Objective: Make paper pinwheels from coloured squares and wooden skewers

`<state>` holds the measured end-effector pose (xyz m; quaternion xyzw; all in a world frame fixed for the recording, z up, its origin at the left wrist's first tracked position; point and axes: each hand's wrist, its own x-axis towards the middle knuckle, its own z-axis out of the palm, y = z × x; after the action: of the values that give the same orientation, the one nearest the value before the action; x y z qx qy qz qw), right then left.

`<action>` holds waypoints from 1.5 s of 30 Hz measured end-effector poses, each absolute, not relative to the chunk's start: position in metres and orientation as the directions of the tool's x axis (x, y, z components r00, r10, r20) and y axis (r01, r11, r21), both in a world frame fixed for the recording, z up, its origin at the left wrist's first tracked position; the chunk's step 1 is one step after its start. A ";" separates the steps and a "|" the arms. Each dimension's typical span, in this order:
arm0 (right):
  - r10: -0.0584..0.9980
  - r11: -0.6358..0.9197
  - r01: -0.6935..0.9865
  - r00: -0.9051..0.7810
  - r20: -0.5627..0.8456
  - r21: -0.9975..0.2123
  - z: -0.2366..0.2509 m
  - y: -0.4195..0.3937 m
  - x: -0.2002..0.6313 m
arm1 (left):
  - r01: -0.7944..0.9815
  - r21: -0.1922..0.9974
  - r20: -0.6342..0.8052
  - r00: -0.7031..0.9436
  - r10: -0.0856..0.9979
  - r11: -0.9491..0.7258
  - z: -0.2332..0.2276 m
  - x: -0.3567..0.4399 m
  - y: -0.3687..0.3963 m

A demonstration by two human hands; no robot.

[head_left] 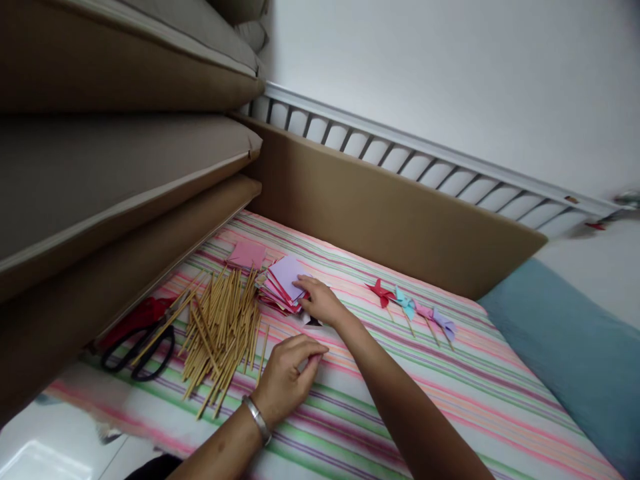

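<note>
A stack of square coloured papers (280, 285), lilac on top with pink and red edges below, lies on the striped cloth. My right hand (320, 300) rests on its right side, index finger on the lilac sheet and thumb apart from the fingers. Nearer to me is my left hand (293, 373), wearing a silver bracelet (257, 420); its thumb and index finger are pinched together over the cloth. Whether anything is between them is too small to tell. A pile of thin wooden sticks (220, 327) lies to the left of both hands.
Black-handled scissors (143, 350) lie beside a red item (135, 320) at the left. Pink square paper (247, 255) sits behind the sticks. Several paper pinwheels on sticks, including a red one (383, 293), are at the right. Brown panels (380, 207) border the striped cloth (360, 393).
</note>
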<state>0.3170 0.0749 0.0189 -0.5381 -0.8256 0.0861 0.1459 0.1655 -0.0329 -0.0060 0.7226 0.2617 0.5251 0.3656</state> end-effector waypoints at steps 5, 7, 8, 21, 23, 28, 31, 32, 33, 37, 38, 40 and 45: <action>0.904 0.428 0.864 -0.406 0.136 -0.266 0.022 0.080 0.319 | -0.017 0.811 0.559 0.318 0.766 -0.585 -0.009 0.167 -0.031; 0.898 0.440 0.862 -0.421 0.127 -0.253 0.024 0.083 0.321 | -0.022 0.815 0.555 0.321 0.768 -0.579 -0.010 0.167 -0.031; 0.895 0.445 0.861 -0.427 0.125 -0.246 0.024 0.085 0.321 | -0.025 0.817 0.552 0.322 0.769 -0.576 -0.010 0.167 -0.031; 0.848 0.529 0.845 -0.521 0.098 -0.082 0.037 0.086 0.317 | -0.042 0.849 0.510 0.332 0.794 -0.527 -0.004 0.167 -0.029; 0.842 0.537 0.841 -0.530 0.100 -0.066 0.037 0.085 0.318 | -0.041 0.852 0.503 0.338 0.796 -0.521 -0.005 0.167 -0.029; 0.832 0.554 0.827 -0.543 0.114 -0.101 0.036 0.090 0.321 | -0.055 0.860 0.493 0.340 0.801 -0.507 -0.006 0.168 -0.029; 0.812 0.582 0.807 -0.572 0.115 -0.102 0.036 0.091 0.321 | -0.066 0.863 0.492 0.340 0.801 -0.502 -0.007 0.169 -0.029; 0.806 0.591 0.800 -0.581 0.118 -0.100 0.036 0.090 0.321 | -0.067 0.865 0.489 0.340 0.803 -0.497 -0.007 0.170 -0.028; 0.800 0.598 0.795 -0.587 0.124 -0.103 0.035 0.090 0.322 | -0.069 0.868 0.484 0.341 0.806 -0.492 -0.007 0.170 -0.028; 0.814 0.580 0.794 -0.559 0.159 -0.181 0.030 0.089 0.325 | -0.075 0.876 0.471 0.336 0.815 -0.476 -0.006 0.172 -0.028; 0.824 0.566 0.797 -0.542 0.163 -0.213 0.028 0.090 0.327 | -0.074 0.879 0.467 0.336 0.818 -0.472 -0.005 0.172 -0.028; 0.844 0.536 0.798 -0.510 0.163 -0.277 0.024 0.093 0.328 | -0.071 0.884 0.456 0.342 0.822 -0.461 -0.005 0.171 -0.029; 0.868 0.490 0.774 -0.475 0.146 -0.401 0.024 0.099 0.329 | -0.066 0.895 0.434 0.355 0.828 -0.441 -0.003 0.171 -0.029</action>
<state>0.3289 0.0990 0.0242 -0.4846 -0.8470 0.1413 0.1668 0.1709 -0.0289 -0.0028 0.6888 0.2767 0.4958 0.4507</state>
